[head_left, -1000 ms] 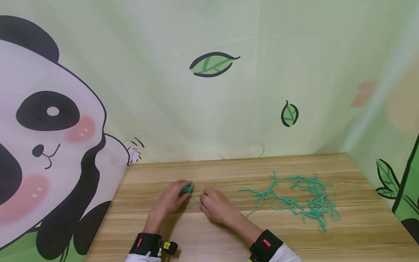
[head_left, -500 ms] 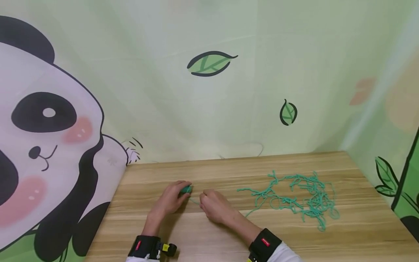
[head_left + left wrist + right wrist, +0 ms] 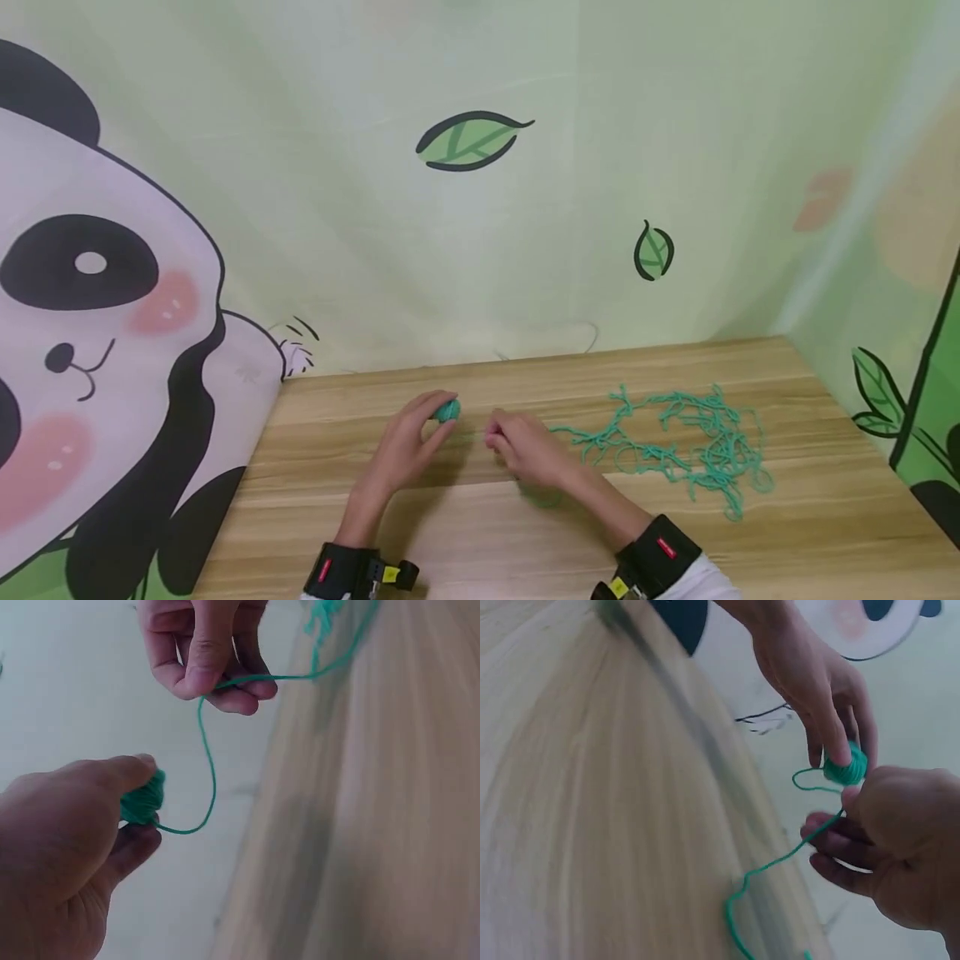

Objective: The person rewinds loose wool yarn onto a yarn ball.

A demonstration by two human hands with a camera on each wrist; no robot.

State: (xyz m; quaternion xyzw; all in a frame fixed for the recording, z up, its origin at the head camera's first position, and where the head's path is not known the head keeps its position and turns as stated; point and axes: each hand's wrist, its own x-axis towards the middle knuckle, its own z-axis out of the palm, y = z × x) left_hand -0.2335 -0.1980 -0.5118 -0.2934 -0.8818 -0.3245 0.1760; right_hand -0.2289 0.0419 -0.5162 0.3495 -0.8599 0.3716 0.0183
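A small ball of teal-green yarn (image 3: 447, 410) is held up off the tabletop, slightly left of centre in the head view. It is wound in close, overlapping turns. The person's left hand (image 3: 405, 440) holds it at the fingertips, thumb on one side and fingers on the other, narrowed to the width of the ball.

A single strand (image 3: 213, 765) leaves the ball and hangs in a slack curve across the gap to the right hand (image 3: 528, 450), which is near the ball but apart from it. The right thumb and forefinger pinch this strand; the other fingers are loosely bent. Past the right hand, the strand trails on.

To the right, a loose, sprawling tangle of the same yarn (image 3: 720, 462) lies on the tabletop (image 3: 480, 542), which is pale, striped wood grain.

Each wrist wears a black band with a small red label, the left band (image 3: 339, 571) and the right band (image 3: 663, 552), above white sleeves (image 3: 701, 581).

Behind stands a pale green backdrop (image 3: 360, 208) printed with a large cartoon panda (image 3: 120, 187) at left and outlined leaves.
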